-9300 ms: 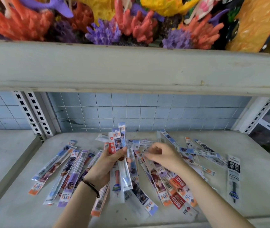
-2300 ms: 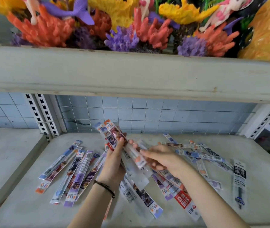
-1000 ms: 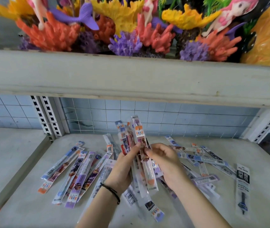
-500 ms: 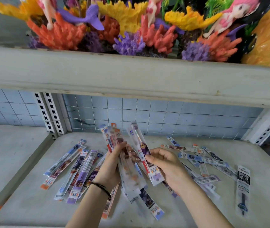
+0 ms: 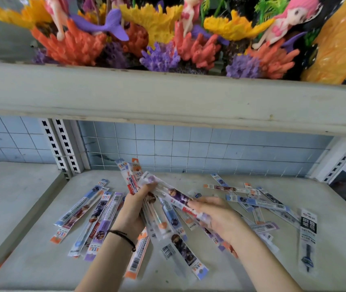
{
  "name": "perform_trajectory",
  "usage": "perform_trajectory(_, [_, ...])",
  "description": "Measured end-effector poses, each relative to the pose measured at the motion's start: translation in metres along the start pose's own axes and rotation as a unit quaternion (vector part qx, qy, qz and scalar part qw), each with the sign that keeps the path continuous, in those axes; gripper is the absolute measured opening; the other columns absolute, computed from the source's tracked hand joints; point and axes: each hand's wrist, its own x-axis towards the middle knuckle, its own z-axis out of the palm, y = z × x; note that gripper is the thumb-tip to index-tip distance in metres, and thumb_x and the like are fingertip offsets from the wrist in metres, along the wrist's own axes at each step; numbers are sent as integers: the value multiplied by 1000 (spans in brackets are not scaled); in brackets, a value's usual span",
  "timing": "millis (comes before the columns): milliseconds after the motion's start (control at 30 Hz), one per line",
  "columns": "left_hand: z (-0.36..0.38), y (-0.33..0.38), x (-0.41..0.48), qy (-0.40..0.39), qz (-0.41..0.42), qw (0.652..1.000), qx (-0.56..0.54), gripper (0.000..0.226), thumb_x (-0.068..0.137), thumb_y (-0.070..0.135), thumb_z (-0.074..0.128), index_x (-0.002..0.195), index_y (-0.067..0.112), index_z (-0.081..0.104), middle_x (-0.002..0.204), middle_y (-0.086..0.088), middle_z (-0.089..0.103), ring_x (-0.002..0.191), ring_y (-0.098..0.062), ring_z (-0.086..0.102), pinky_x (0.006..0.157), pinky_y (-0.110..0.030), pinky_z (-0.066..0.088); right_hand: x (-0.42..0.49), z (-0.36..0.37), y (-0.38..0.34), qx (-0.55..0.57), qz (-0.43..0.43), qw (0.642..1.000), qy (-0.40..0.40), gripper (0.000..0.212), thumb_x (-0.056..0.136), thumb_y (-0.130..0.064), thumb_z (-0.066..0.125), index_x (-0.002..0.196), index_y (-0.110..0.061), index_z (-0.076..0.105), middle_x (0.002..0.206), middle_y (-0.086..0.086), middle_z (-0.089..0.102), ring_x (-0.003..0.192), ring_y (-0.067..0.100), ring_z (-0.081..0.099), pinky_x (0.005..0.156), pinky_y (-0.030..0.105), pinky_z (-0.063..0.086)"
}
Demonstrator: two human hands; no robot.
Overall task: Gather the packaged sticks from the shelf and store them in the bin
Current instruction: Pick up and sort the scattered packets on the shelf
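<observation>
At far left a lower grey ledge (image 5: 10, 197) ends at a raised rim. Two white slotted uprights (image 5: 62, 148) mark the corner of the shelf (image 5: 31, 260), a flat, scuffed, matt grey board with open surface along its front edge and towards both front corners. On its left part lie the left packs (image 5: 96, 213), long thin glossy sleeves with printed cards and orange or blue ends, slanted and overlapping. Just right of them the left hand (image 5: 132, 211), with a dark cord bracelet (image 5: 123, 236) at the wrist, curls round a bundle (image 5: 134, 180) held off the board, its tops splayed toward the pale blue tile wall (image 5: 189, 148). The right hand (image 5: 220, 218) pinches one purple-printed pack (image 5: 178, 196) between thumb and fingers. This pack slants up-left and its far end reaches the left thumb. More sleeves lie beneath both hands. Further right the right packs (image 5: 256, 203) lie crossed on the board, and a black-labelled pack (image 5: 308, 239) lies alone near the right edge. Overhead the thick lip of the upper board (image 5: 168, 98) juts out over the gap, carrying knobbly orange, purple and yellow corals (image 5: 73, 45).
</observation>
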Motion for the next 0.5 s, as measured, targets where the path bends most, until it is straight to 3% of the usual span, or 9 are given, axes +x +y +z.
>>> perform_trajectory(100, [0, -3, -3, -5, -24, 1000, 19, 28, 67, 17, 80, 88, 11, 63, 73, -8, 61, 58, -20, 57, 60, -33, 54, 7, -5, -1, 173, 47, 982, 53, 22, 64, -9, 81, 79, -8, 65, 86, 16, 73, 69, 24, 65, 48, 24, 51])
perform_trajectory(167, [1, -5, -6, -16, -45, 999, 12, 21, 72, 16, 73, 90, 10, 63, 71, -8, 64, 56, -20, 59, 54, -31, 55, 6, -3, -4, 220, 53, 972, 65, 17, 70, -7, 77, 79, -8, 63, 81, 13, 73, 70, 22, 65, 53, 26, 52])
perform_trajectory(233, [1, -7, -7, -21, -52, 998, 17, 28, 69, 17, 72, 94, 9, 63, 70, -6, 66, 57, -19, 59, 58, -32, 54, 4, 0, -8, 253, 52, 963, 74, 20, 70, -4, 75, 82, -7, 60, 82, 13, 72, 76, 23, 65, 57, 27, 52])
perform_trajectory(400, [-1, -12, -9, -45, -55, 997, -12, 28, 71, 12, 72, 96, 7, 59, 65, -8, 62, 51, -20, 59, 52, -29, 55, 9, 3, -17, 357, -5, 929, 103, 46, 67, 3, 72, 108, -7, 54, 100, 12, 66, 87, 23, 66, 51, 26, 56])
perform_trajectory(500, [1, -15, -6, -33, -34, 998, -49, 20, 76, 12, 70, 90, 9, 57, 63, -6, 61, 53, -19, 61, 54, -30, 55, 11, 11, -13, 424, -40, 903, 65, 49, 71, -1, 70, 117, -4, 54, 109, 13, 65, 97, 23, 66, 67, 31, 61])
